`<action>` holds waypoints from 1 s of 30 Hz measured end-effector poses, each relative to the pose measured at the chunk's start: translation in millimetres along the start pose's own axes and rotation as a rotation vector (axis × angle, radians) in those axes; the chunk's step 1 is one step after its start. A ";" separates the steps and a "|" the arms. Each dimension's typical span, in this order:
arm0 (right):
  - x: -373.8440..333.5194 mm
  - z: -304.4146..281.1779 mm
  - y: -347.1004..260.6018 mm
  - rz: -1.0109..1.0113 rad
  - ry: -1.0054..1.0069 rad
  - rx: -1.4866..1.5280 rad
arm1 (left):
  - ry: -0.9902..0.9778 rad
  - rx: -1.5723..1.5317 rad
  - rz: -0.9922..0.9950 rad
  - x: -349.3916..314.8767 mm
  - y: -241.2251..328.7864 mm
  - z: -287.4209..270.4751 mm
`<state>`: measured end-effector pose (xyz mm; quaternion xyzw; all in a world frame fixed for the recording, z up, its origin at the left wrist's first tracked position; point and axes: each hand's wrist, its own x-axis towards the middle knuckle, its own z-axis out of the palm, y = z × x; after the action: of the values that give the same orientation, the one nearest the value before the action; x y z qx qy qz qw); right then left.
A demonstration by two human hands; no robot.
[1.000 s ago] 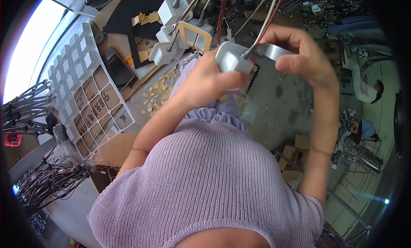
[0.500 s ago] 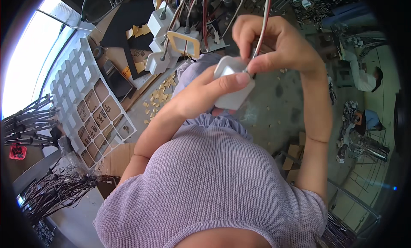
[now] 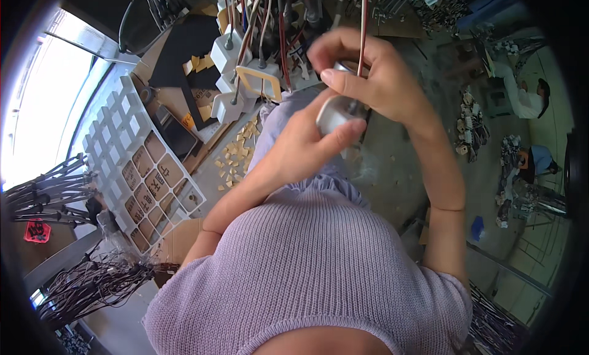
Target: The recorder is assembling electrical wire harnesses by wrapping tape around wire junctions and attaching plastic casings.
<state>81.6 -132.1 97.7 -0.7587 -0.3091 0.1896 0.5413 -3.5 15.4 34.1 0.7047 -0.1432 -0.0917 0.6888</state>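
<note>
My left hand (image 3: 297, 143) is closed round a small white plastic housing (image 3: 334, 114), thumb along its near side. A thin red-and-white cable (image 3: 362, 33) comes down from above to the housing's top end. Just above the housing, my right hand (image 3: 383, 79) curls its fingers and thumb about a silvery, rounded thing (image 3: 343, 66) beside the cable. Motion blur and the fingers hide what kind of thing that is. The lower part of the housing is covered by my left hand.
Several white housings (image 3: 227, 51) with cables hang at the upper middle, one with a yellowish square frame (image 3: 259, 82). At left are a white grid tray (image 3: 156, 162) and black cable bundles (image 3: 43, 195). Small yellowish squares (image 3: 236, 149) lie scattered below. Two people sit far right.
The housing has turned in my left hand and moved slightly right and down. My right hand has shifted from pinching at the housing's top to curling round a silvery thing above it.
</note>
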 end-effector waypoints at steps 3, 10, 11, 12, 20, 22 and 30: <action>-8.0 -22.9 -1.8 0.060 -0.132 -0.351 | 0.176 0.205 0.017 0.1 -2.2 -7.2; -23.4 -23.6 -18.9 0.221 -0.233 -0.003 | -0.020 -0.361 -0.179 -8.8 -8.6 -15.2; -19.8 -13.5 -20.3 0.066 -0.126 -0.248 | -0.038 -0.427 -0.208 -11.3 -10.1 -15.4; -16.4 1.2 -18.7 0.074 -0.095 -0.033 | -0.093 -0.540 -0.088 -15.0 -11.6 -16.5; 4.8 38.3 7.0 -0.379 0.018 -0.143 | -0.247 -0.554 -0.306 -43.8 -8.4 -64.9; -7.6 35.7 9.1 -0.525 -0.010 -0.099 | -0.297 -0.519 -0.358 -51.5 5.2 -84.4; -39.7 55.0 -4.7 -0.462 -0.085 0.118 | -0.498 0.307 -0.019 -49.9 74.6 -97.3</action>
<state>16.9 -119.1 81.5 -0.6260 -0.4854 0.1104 0.6003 -24.4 123.0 108.4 0.7577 -0.3132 -0.2456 0.5171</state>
